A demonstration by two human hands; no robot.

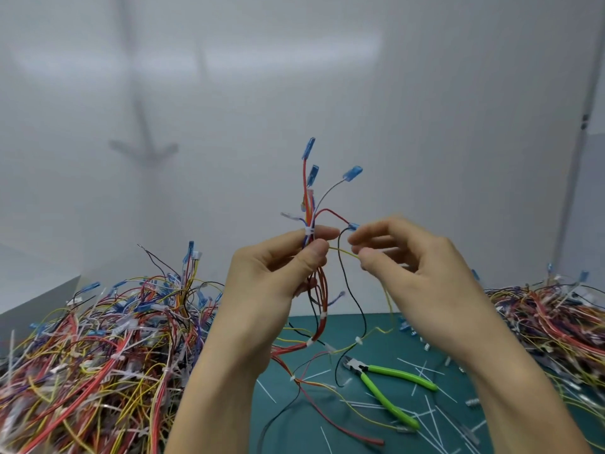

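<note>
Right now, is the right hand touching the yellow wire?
Touching. Head view: right hand pinches the yellow wire between thumb and fingers; left hand grips the wire bundle.

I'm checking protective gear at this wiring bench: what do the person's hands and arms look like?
The left hand and right hand are bare: no gloves, rings or markings show. The left forearm and right forearm are bare too, with no watch, band or sleeve in view down to the frame's edge.
</note>
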